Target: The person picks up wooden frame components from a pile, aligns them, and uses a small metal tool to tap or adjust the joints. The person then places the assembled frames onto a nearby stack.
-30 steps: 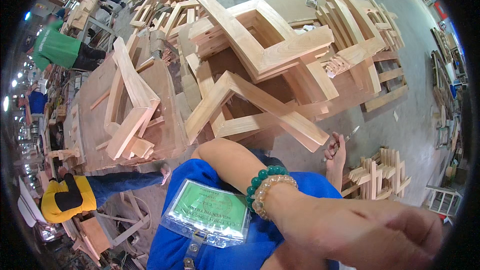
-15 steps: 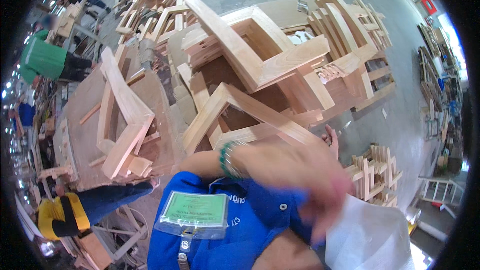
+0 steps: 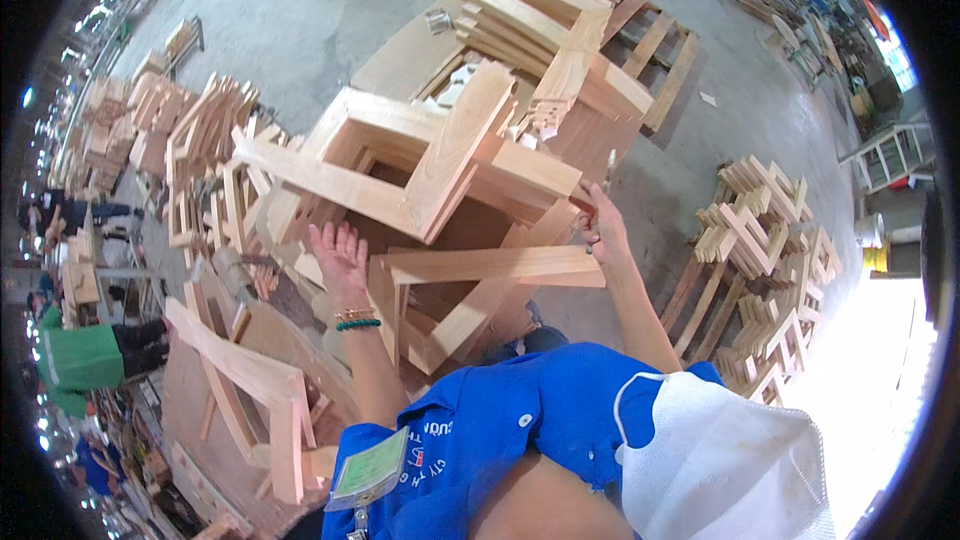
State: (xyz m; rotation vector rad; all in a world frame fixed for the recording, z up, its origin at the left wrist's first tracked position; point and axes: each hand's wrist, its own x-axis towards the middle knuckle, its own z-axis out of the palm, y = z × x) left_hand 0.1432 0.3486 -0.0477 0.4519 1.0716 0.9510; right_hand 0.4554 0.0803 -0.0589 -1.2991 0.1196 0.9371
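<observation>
My left hand (image 3: 341,258) is open, palm up with fingers spread, beside the near edge of a pale wooden frame. Beaded bracelets circle that wrist. My right hand (image 3: 603,225) is closed, fingers curled at the right end of a wooden piece (image 3: 535,166); what they hold is partly hidden. A slim silvery thing (image 3: 611,168) shows just beyond it, and I cannot tell whether it is in the hand. Between my hands lies an angled wooden frame (image 3: 480,265), below an L-shaped wooden frame (image 3: 440,170) stacked on a boxy one.
Curved wooden parts (image 3: 520,15) are piled at the far side, next to a pallet (image 3: 655,60). More angled frames (image 3: 250,355) lie on a board at left. Stacked wooden parts (image 3: 750,220) stand at right. A person in green (image 3: 85,360) is at far left.
My left arm, which was blurred and crossing my body to the right, is now stretched forward at left with its hand open. My view has turned, showing more of the right side.
</observation>
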